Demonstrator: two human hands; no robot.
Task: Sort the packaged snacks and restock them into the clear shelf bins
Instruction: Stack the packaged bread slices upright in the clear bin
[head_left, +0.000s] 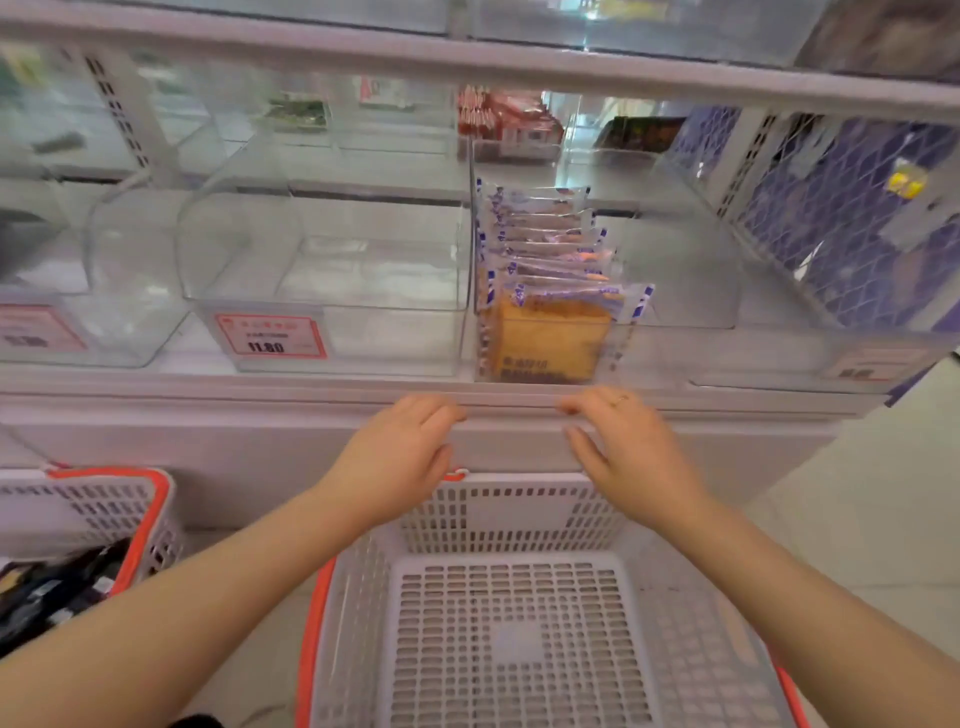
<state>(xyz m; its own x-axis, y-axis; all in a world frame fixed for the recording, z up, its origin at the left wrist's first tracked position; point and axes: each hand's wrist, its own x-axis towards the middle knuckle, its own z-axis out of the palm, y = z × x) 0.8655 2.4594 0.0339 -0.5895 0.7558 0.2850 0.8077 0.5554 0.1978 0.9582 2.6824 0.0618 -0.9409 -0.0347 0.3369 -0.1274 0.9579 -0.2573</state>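
Landmark: the clear shelf bin holding the row of packaged snacks is taken as the reference for every place below.
Packaged snacks: a row of clear-wrapped cake packets with blue-and-white edges is stood upright along the left side of that bin; the front packet, with a golden-brown slice inside, is pressed against the bin's front wall.
Neighbouring bin: a second clear bin is set just to the left of the landmark bin, and a red-bordered price tag reading 11.80 is fixed to its front.
Left hand: it is held below and to the left of the landmark bin, in front of the white shelf edge; the fingers are loosely curled and nothing is held in them. Whether the fingertips touch the edge cannot be told.
Right hand: it is held directly below the landmark bin, at the same shelf edge; the fingers are relaxed and slightly bent, a ring is worn on one, and nothing is gripped.
Grey basket: a slotted basket with an orange rim is seen below the landmark bin, under both forearms; only its bare floor is shown.
Second basket: far to the lower left of the landmark bin, dark packets are lying inside it.
Back shelf: behind the landmark bin, red packets are stacked in a further bin.
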